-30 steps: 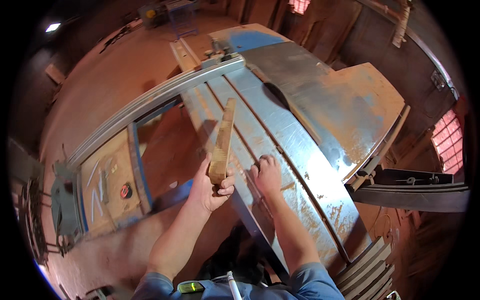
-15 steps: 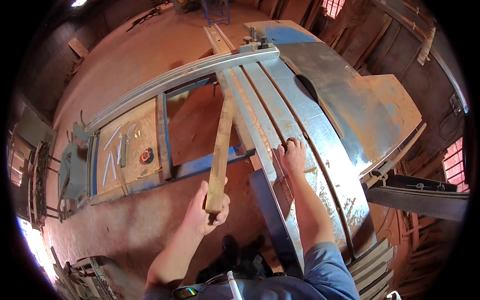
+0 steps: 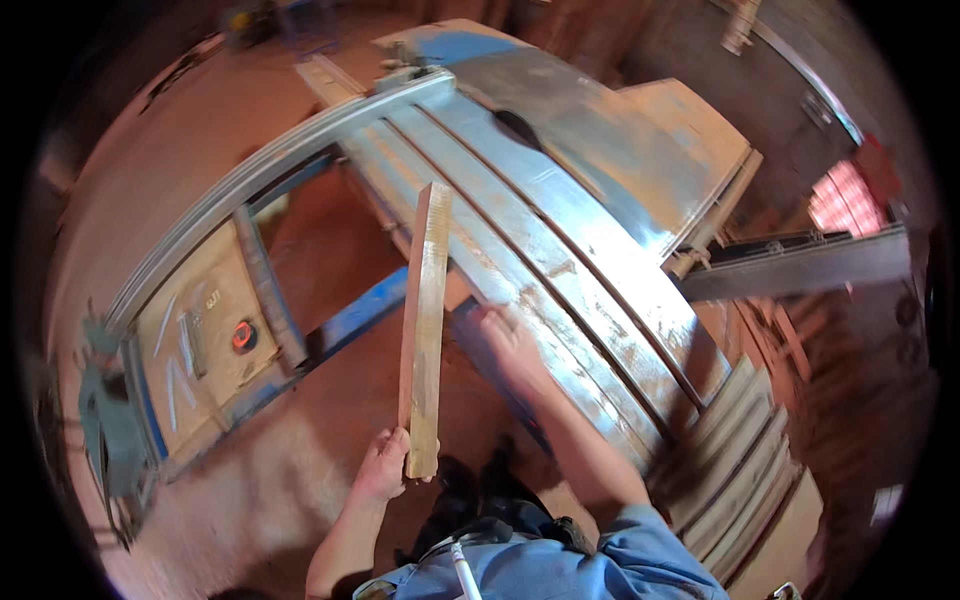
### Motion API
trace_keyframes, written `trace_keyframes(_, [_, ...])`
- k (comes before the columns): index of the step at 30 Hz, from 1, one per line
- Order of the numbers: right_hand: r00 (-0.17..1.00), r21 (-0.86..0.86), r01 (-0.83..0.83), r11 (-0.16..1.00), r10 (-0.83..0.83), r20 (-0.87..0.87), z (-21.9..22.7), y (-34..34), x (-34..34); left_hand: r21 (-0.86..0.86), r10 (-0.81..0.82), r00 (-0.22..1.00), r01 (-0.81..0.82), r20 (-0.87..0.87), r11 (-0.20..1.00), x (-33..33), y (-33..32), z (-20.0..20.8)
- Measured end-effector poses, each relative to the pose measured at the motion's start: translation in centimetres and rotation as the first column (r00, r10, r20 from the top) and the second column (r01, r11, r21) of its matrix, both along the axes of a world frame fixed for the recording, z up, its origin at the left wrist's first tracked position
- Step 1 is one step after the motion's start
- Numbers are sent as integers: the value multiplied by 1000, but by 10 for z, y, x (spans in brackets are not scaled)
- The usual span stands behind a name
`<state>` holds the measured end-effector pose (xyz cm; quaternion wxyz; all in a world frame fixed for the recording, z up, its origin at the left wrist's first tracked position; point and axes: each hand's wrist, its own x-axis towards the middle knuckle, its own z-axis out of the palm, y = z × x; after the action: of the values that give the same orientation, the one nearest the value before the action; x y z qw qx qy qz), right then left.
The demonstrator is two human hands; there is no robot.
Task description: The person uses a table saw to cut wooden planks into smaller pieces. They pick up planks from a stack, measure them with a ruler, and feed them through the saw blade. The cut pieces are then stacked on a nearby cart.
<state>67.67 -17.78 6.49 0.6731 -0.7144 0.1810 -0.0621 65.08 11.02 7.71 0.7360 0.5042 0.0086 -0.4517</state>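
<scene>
A long squared piece of wood (image 3: 428, 320) stands out ahead of me, its near end gripped by my left hand (image 3: 382, 466). The fingers wrap round that lower end, and the far end reaches over the edge of the metal sliding table (image 3: 575, 290) of a panel saw. My right hand (image 3: 508, 345) is at the near left edge of that table, to the right of the wood and apart from it. Motion smears its fingers, so I cannot make out whether it holds anything or touches the metal.
A long metal fence (image 3: 290, 165) crosses the saw's far side. On a wooden panel (image 3: 225, 335) at left lie an orange-and-black tape measure (image 3: 244, 337) and several thin strips. Stacked boards (image 3: 735, 460) stand at the near right. A dark beam (image 3: 800, 265) juts out at right.
My right hand has left the middle of the metal table and moved left to its edge. The wood is raised more upright in my left hand. My view has turned to the right.
</scene>
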Motion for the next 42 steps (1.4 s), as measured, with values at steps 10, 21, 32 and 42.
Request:
trace_keyframes(10, [939, 379, 338, 862, -334, -78, 41, 90, -192, -78, -425, 893, 439, 149, 895, -86, -37, -48])
trace_keyframes(21, [778, 113, 622, 775, -627, 21, 62, 95, -398, 330, -818, 423, 765, 390, 553, -232, -85, -18])
trace_keyframes(32, [268, 114, 933, 342, -869, 415, 42, 135, -683, 121, -809, 63, 979, 584, 163, -505, -150, 1])
trace_keyframes(42, [-548, 156, 831, -534, -834, 69, 13, 239, -853, 334, -504, -575, 805, 645, -491, -693, -152, -7])
